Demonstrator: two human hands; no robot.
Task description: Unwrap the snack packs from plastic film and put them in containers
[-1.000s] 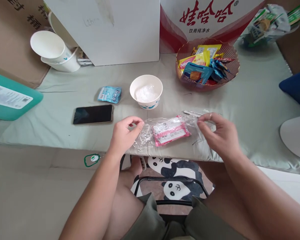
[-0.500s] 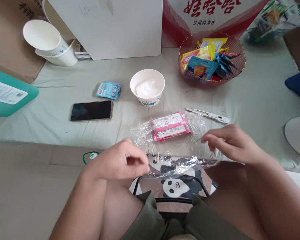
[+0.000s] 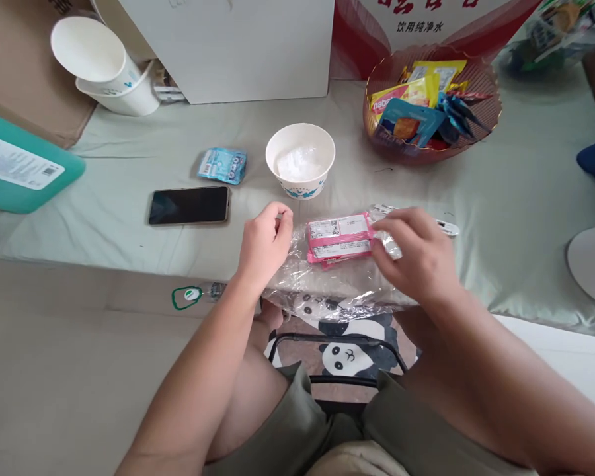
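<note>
- Right hand (image 3: 419, 254): thumb and forefinger parted, tips at the right end of the pink packs (image 3: 340, 235) — whether they touch cannot be told.
- Left hand (image 3: 268, 241): fingers curled in towards the thumb, a short gap left of the packs; whether they pinch any film cannot be told.
- The packs lie between the hands, near the tabletop's (image 3: 525, 198) front edge, with clear wrap (image 3: 327, 281) around them and hanging over that edge.
- A utility knife (image 3: 447, 229) lies just behind the right hand, partly hidden.
- The paper bowl (image 3: 302, 183) stands behind the packs, a narrow strip of cloth between them.
- Phone (image 3: 189, 205) and blue packet (image 3: 222, 165) lie to the left, well back from the edge.
- The snack bowl (image 3: 401, 151) sits farther back; a broad stretch of cloth runs rightwards — room to move sideways.
- Two boxes (image 3: 258, 53) wall off the rear.
</note>
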